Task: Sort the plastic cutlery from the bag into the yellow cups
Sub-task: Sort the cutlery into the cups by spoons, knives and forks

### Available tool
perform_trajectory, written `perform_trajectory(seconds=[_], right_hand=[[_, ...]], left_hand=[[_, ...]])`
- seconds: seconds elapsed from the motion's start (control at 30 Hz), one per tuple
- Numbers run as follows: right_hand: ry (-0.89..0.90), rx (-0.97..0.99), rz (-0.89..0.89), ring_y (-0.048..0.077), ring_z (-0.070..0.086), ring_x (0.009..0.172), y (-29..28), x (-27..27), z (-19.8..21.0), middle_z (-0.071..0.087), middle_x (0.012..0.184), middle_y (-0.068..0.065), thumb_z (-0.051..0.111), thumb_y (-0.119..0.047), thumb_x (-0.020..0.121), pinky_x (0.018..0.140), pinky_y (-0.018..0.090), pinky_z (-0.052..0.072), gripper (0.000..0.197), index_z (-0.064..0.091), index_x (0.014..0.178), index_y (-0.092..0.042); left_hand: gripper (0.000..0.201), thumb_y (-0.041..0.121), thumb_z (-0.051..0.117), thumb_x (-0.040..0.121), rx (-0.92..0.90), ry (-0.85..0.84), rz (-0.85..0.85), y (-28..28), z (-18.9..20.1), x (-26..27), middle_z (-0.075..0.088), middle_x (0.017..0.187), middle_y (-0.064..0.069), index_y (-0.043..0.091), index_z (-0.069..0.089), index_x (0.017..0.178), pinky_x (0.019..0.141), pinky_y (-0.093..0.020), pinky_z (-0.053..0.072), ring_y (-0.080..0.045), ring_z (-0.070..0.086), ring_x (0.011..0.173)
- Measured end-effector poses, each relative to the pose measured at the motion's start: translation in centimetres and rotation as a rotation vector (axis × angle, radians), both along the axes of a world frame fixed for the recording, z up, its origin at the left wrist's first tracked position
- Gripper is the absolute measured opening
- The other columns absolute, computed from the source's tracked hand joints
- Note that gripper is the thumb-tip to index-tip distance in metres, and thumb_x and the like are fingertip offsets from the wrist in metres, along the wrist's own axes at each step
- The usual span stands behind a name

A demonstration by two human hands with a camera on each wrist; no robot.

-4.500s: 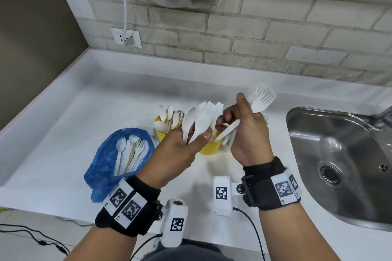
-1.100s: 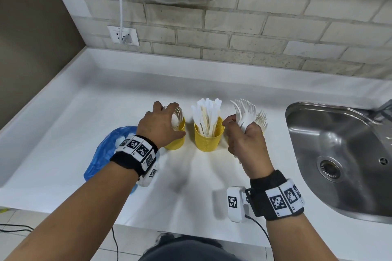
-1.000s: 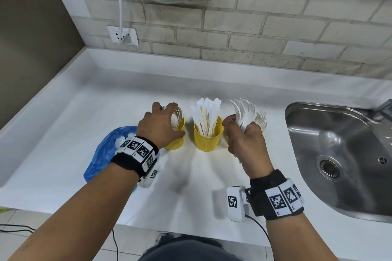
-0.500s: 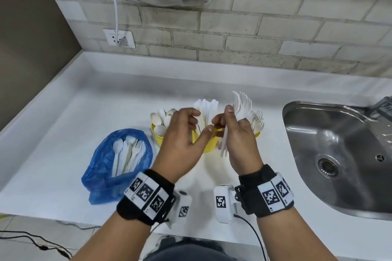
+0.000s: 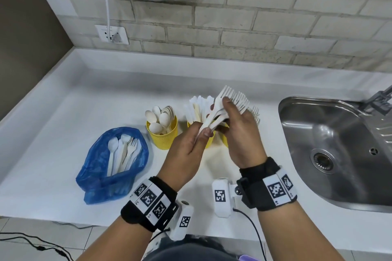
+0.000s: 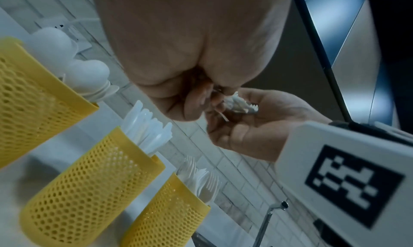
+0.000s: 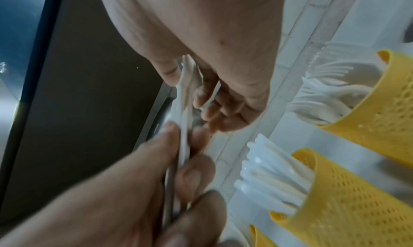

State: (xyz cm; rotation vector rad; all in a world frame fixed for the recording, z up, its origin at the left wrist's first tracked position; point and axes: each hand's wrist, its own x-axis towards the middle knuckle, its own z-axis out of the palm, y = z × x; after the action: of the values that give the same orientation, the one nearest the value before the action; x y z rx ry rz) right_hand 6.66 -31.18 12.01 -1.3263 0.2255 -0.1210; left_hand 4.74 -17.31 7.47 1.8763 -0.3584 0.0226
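My right hand point(image 5: 224, 113) grips a bundle of white plastic forks point(image 5: 232, 98) above the cups, tines pointing up and away. My left hand point(image 5: 201, 133) pinches the handle ends of the same forks point(image 7: 184, 120) between thumb and fingers. Three yellow mesh cups stand in a row: the spoon cup point(image 5: 162, 135), the knife cup point(image 6: 89, 180) and the fork cup point(image 6: 165, 215). In the head view my hands hide most of the knife and fork cups. The blue bag point(image 5: 99, 176) lies open to the left with several spoons and forks inside.
A steel sink point(image 5: 335, 148) is set into the white counter point(image 5: 63, 123) on the right, its tap at the far right edge. A brick wall with a socket point(image 5: 111, 34) and a hanging cable runs along the back. The counter's front edge is near my wrists.
My left hand left the spoon cup and came across to the forks, taking their handle ends. My right hand lifted the fork bundle slightly and tilted it.
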Motion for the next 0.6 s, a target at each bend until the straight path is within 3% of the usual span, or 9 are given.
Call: perform_trajectory(seconds=[0.13, 0.23, 0.37, 0.47, 0.53, 0.6], right_hand=[[-0.106, -0.11, -0.073, 0.015, 0.06, 0.064, -2.2, 0.4, 0.3, 0.067, 0.076, 0.002, 0.057, -0.016, 0.104, 0.06, 0.027, 0.048, 0.017, 0.068, 0.1, -0.005], [-0.187, -0.304, -0.1, 0.016, 0.057, 0.062, -3.0, 0.5, -0.2, 0.065, 0.071, -0.003, 0.062, -0.021, 0.101, 0.064, 0.032, 0.045, 0.017, 0.069, 0.092, -0.008], [-0.146, -0.237, -0.058, 0.027, 0.052, 0.059, -4.6, 0.3, -0.1, 0.059, 0.067, 0.009, 0.069, -0.021, 0.096, 0.055, 0.033, 0.042, 0.018, 0.065, 0.084, -0.007], [-0.145, -0.232, 0.025, 0.028, 0.054, 0.055, -6.6, 0.1, 0.4, 0.059, 0.074, 0.015, 0.07, -0.019, 0.096, 0.047, 0.032, 0.043, 0.014, 0.069, 0.087, -0.008], [-0.158, -0.372, 0.091, 0.029, 0.054, 0.047, -7.9, -0.1, 0.6, 0.065, 0.071, 0.017, 0.068, -0.017, 0.099, 0.045, 0.034, 0.045, 0.017, 0.07, 0.088, -0.005], [-0.132, -0.479, 0.16, 0.029, 0.055, 0.043, -8.8, -0.3, 0.8, 0.069, 0.067, 0.017, 0.066, -0.021, 0.101, 0.045, 0.035, 0.047, 0.022, 0.071, 0.087, -0.005]], left_hand=[[0.021, 0.04, 0.049, 0.106, -0.043, 0.073, -0.029, -0.3, 0.1, 0.2, 0.054, 0.069, 0.013, 0.029, 0.065, 0.097, 0.058, -0.03, 0.039, -0.01, 0.044, 0.057], [0.022, 0.036, 0.047, 0.108, -0.101, 0.102, -0.041, -1.1, 0.8, 0.0, 0.06, 0.072, 0.01, 0.027, 0.065, 0.098, 0.057, -0.031, 0.039, -0.01, 0.046, 0.055], [0.034, 0.031, 0.047, 0.108, -0.067, 0.071, -0.076, -1.7, 1.7, -0.2, 0.055, 0.059, 0.016, 0.02, 0.064, 0.08, 0.058, -0.027, 0.036, -0.004, 0.043, 0.051], [0.038, 0.031, 0.05, 0.108, -0.043, 0.126, -0.154, -1.7, 1.7, 0.0, 0.048, 0.051, 0.015, 0.017, 0.066, 0.076, 0.053, -0.026, 0.032, -0.006, 0.036, 0.046], [0.038, 0.035, 0.051, 0.107, -0.057, 0.195, -0.211, -1.9, 1.7, 0.1, 0.052, 0.055, 0.007, 0.017, 0.069, 0.079, 0.05, -0.025, 0.032, -0.011, 0.035, 0.045], [0.032, 0.036, 0.052, 0.106, -0.066, 0.242, -0.241, -2.3, 1.8, 0.0, 0.067, 0.069, 0.0, 0.021, 0.071, 0.085, 0.048, -0.028, 0.037, -0.019, 0.039, 0.047]])
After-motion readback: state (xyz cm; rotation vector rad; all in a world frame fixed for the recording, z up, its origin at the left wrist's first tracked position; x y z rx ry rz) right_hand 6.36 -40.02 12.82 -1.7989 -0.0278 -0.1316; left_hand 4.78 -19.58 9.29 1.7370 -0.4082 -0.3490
